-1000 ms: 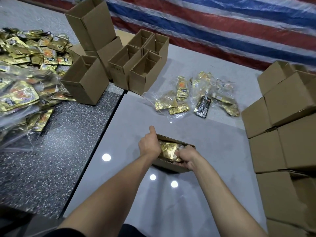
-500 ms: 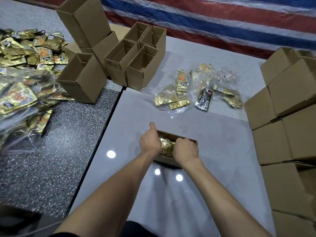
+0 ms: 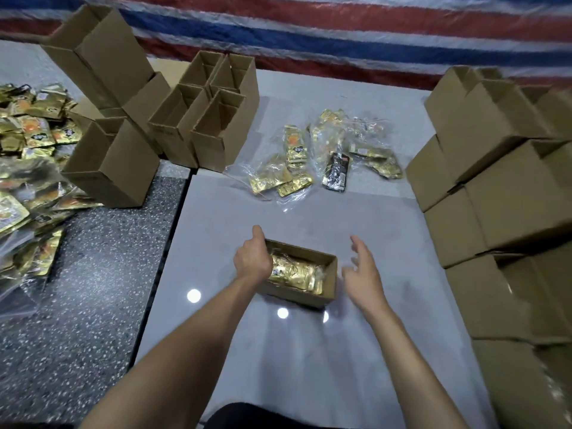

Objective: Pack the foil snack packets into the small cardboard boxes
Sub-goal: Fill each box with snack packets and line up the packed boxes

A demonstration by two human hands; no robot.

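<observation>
Head view: left hand [image 3: 252, 258] grips the left end of a small cardboard box [image 3: 297, 298], right hand [image 3: 360, 274] spread empty beside it; gold foil packets [image 3: 292, 272] inside look light, slippery, crinkly, best pinched at an edge

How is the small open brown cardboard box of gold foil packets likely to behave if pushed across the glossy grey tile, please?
The small open brown cardboard box would probably slide rather than tip: it lies low and wide on the glossy grey tile, which mirrors lights. The gold foil packets fill it, so it likely feels fairly weighty.
</observation>
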